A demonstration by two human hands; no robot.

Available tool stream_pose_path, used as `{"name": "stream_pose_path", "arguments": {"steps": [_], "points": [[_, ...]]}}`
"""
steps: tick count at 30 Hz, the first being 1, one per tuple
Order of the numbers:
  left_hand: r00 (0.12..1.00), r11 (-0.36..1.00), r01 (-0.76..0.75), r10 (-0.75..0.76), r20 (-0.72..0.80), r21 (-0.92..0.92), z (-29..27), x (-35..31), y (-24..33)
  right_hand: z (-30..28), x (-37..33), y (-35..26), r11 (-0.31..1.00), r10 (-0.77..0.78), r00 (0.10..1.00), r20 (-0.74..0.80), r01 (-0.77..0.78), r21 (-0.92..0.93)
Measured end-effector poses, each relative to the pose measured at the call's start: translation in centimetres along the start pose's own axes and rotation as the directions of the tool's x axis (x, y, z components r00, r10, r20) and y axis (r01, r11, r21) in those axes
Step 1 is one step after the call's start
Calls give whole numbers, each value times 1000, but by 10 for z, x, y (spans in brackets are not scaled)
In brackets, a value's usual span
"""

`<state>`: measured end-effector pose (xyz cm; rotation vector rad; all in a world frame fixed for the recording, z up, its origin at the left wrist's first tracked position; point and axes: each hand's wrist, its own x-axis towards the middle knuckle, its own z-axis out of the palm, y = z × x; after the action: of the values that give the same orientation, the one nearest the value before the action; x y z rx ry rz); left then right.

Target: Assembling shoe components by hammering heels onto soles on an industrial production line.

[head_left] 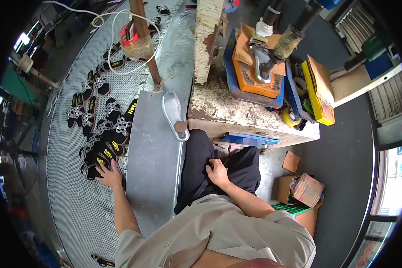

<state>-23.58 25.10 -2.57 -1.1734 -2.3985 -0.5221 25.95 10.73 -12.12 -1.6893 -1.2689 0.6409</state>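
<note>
Mesh belt (pixel 76 201) bears many black sandals (pixel 103 134); left hand (pixel 109 175) splayed on one

A metal shoe last (pixel 175 116) is seen lying sole-up on the grey metal sheet (pixel 154 152), just beside the worn, paint-flecked workbench (pixel 219 107), where an orange block (pixel 254 80) is set on a blue tray (pixel 236 89) with a shiny metal foot form (pixel 260 60) standing on it. A yellow box (pixel 318 96) with cardboard on top is parked at the bench's right end, a roll of yellow tape (pixel 290 117) near it. A white cable (pixel 116 40) is looped around a rusty post (pixel 145 42), and open cardboard boxes (pixel 301 192) are spotted on the dark floor at the right.
</note>
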Motion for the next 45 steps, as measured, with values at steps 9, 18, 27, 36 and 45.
{"name": "stream_pose_path", "arguments": {"steps": [9, 18, 27, 36, 45], "points": [[999, 1000, 25, -25, 24, -9, -4, -4, 1, -1, 2, 6, 1000, 10, 1000, -17, -10, 14], [999, 1000, 26, -26, 42, 2, -6, -18, -8, -2, -8, 16, 1000, 19, 1000, -16, -19, 4], [933, 984, -163, 179, -311, 78, 0, -13, -55, 14, -23, 3, 994, -106, 991, -79, 103, -40], [1000, 987, -7, 12, 29, -162, -31, -27, -42, 47, -38, -125, 698, -716, 698, -16, 715, -35], [954, 942, -249, 197, -227, -226, 13, 38, -85, 170, -7, -192, 651, -667, 723, 179, 682, -333]]}}
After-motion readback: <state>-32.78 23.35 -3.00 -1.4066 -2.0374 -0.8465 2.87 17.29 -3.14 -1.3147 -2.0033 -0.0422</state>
